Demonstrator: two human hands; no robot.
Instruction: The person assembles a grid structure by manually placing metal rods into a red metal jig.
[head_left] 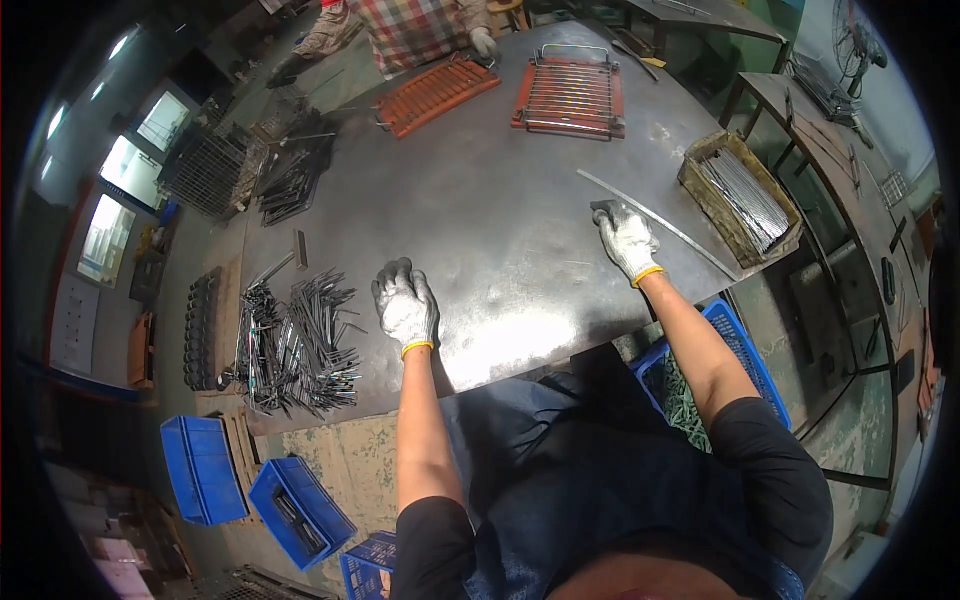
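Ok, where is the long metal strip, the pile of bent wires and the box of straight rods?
long metal strip (pixel 665 225), head view, mid-length.
pile of bent wires (pixel 295 345), head view, centre of the heap.
box of straight rods (pixel 745 195), head view, on the rods inside.

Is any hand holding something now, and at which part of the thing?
The left hand rests flat on the metal table, holding nothing. The right hand touches the near end of a long thin metal strip; a grip cannot be told.

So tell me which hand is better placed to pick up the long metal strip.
Right. The right hand rests beside the near end of the long metal strip, close to touching it. The left hand lies flat on the bare table, nearer the pile of rods.
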